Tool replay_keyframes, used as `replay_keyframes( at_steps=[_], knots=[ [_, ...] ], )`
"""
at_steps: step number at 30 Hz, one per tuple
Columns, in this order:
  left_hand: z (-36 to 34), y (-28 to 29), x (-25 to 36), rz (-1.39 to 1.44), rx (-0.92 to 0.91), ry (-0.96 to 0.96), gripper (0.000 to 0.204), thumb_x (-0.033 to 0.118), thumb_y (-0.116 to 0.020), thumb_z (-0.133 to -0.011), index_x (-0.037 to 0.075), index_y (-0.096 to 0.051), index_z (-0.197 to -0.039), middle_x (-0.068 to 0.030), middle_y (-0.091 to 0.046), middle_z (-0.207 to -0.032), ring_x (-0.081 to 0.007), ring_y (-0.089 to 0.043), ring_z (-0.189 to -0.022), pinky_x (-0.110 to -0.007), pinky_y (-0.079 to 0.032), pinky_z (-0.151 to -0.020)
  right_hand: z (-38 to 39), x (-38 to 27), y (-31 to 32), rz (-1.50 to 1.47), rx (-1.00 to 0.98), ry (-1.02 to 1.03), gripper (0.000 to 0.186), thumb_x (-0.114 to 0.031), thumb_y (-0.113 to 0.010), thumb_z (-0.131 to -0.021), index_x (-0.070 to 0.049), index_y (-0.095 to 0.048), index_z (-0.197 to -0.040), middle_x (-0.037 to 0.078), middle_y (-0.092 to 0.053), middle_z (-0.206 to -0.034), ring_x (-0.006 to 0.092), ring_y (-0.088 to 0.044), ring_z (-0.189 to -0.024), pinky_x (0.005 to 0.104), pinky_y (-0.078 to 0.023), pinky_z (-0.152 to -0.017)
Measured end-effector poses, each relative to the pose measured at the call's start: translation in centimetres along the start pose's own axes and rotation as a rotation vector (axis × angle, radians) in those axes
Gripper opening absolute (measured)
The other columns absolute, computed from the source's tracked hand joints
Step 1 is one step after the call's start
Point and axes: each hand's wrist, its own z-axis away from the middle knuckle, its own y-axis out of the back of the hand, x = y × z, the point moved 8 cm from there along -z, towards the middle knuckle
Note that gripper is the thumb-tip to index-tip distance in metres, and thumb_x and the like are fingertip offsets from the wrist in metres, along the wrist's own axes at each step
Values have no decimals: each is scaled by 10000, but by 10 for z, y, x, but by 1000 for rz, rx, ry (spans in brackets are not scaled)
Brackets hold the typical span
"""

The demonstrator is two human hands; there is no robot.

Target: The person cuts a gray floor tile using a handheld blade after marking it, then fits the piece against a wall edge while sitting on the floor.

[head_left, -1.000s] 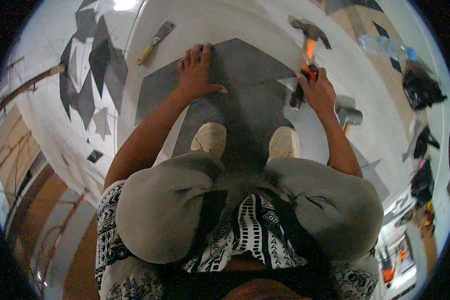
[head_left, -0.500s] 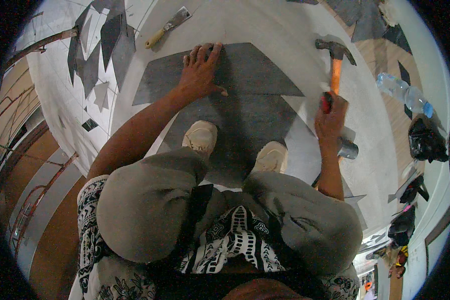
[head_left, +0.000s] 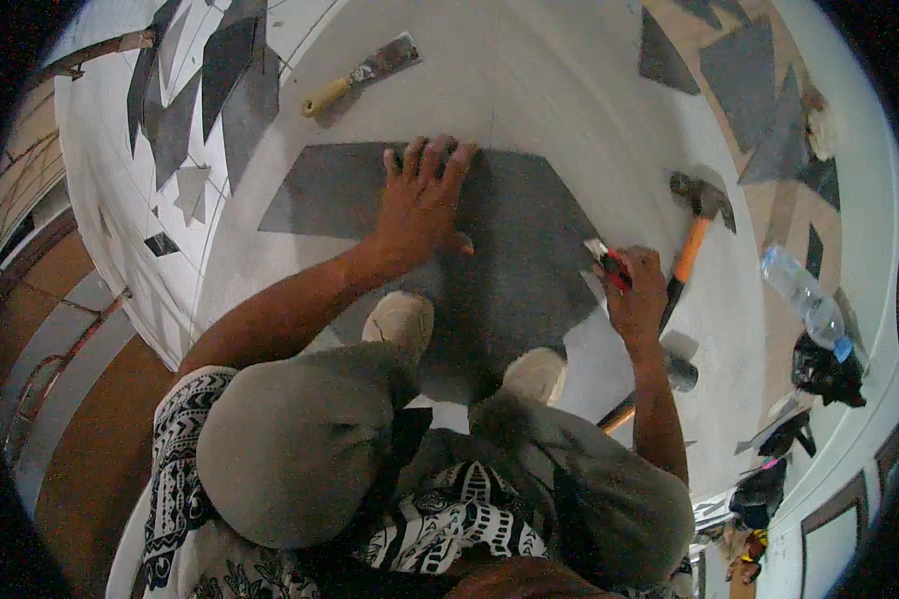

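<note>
A large dark grey sheet (head_left: 514,250), flat, matte and cut to a rough hexagon, lies on the pale floor (head_left: 529,90) right in front of the squatting person, whose two light shoes stand on its near part. The left hand (head_left: 422,205) presses down on its far left area, palm flat and fingers spread wide, holding nothing; it seems placed that way to pin the thin sheet so it cannot slide. The right hand (head_left: 637,298) is at the sheet's right edge, closed around a small utility knife (head_left: 609,265) with a red and black body, its tip pointing toward the sheet edge, a hold that suits cutting or trimming along that border.

Just right of that hand a claw hammer (head_left: 694,225) with an orange handle and dark steel head lies on the floor, within easy reach. Near it, closer to the person, a short grey cylindrical head on a wooden handle (head_left: 681,371) rests on the floor; what tool it is cannot be told. Far left of the sheet lies a putty knife (head_left: 362,75) with a yellow handle and a worn metal blade. Further right a clear plastic bottle (head_left: 807,299) with a blue cap lies on its side. Dark triangular and angular offcuts (head_left: 220,80) are scattered on the far left floor, and more grey pieces (head_left: 739,70) at the far right.
</note>
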Motion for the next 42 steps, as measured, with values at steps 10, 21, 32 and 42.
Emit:
replay_keyframes(
  at_steps=[10, 21, 32, 42],
  knots=[
    [0, -7, -8, -37, 57, -7, 1305, 426, -966, -461, 156, -298, -1549, -146, -400, -1454, -433, -369, -1364, -737, -296, -1053, 6, 0, -9, 6, 107, -16, 255, -128, -751, -797, -121, -673, -1040, 100, -677, -1041, 340, -622, -983, 468, -456, -794],
    [11, 3, -4, 5, 187, -78, 1284, 408, -958, -463, 149, -319, -1546, -125, -408, -1418, -416, -369, -1348, -751, -267, -1038, 15, 9, -16, 44, 158, 17, 272, -229, -752, -835, -107, -666, -1064, 115, -684, -1069, 356, -630, -987, 490, -425, -829],
    [21, 4, -1, 92, 240, -120, 1248, 360, -973, -453, 171, -354, -1520, -113, -363, -1421, -394, -307, -1342, -579, -264, -1005, 24, 15, -19, 19, 155, 28, 324, -137, -724, -777, -86, -670, -1093, 156, -648, -1042, 372, -608, -943, 483, -434, -776],
    [1, -1, -3, 38, 53, -2, 1295, 339, -983, -464, 140, -304, -1548, -149, -372, -1459, -433, -342, -1365, -573, -318, -1080, 26, 5, -14, 37, 267, -15, 383, -180, -792, -778, -142, -688, -1144, 121, -645, -1077, 338, -605, -990, 471, -411, -807]
  ],
)
